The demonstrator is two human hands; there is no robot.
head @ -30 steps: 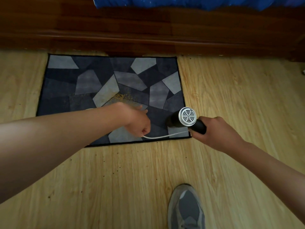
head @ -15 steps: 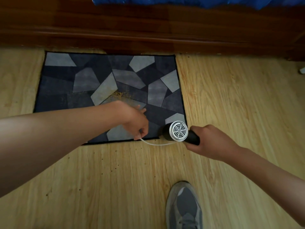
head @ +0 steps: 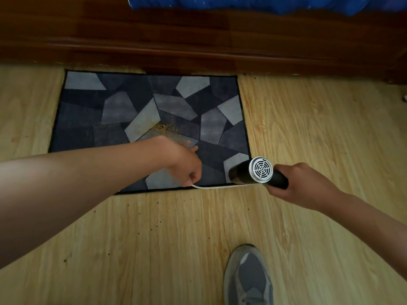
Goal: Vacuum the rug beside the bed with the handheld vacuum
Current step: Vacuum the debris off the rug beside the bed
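A: Where's the handheld vac (head: 257, 172)?
B: At the near-right corner of the rug (head: 110, 111). Dark barrel over the rug, round white vent grille facing the cam.
A: And the right hand (head: 301, 186)?
B: Wrapped round the black handle, firm grasp.
A: The left hand (head: 187, 164)?
B: It reaches across the rug's near edge, thumb & forefinger pinching the white cord (head: 211, 187). Cord runs along that edge to under the vac. A couple of fingers stick out straight.
A: Dirt?
B: Yellow crumbs (head: 164, 127) mid-rug, just beyond the left hand. Dark specks (head: 157, 203) on the wood floor (head: 154, 238) nr the rug's front edge.
A: Rest?
B: Rug's far edge sits by the dark bed frame (head: 198, 40), blue bedding (head: 264, 3) above. Grey shoe (head: 248, 276) on the floor, btm centre.
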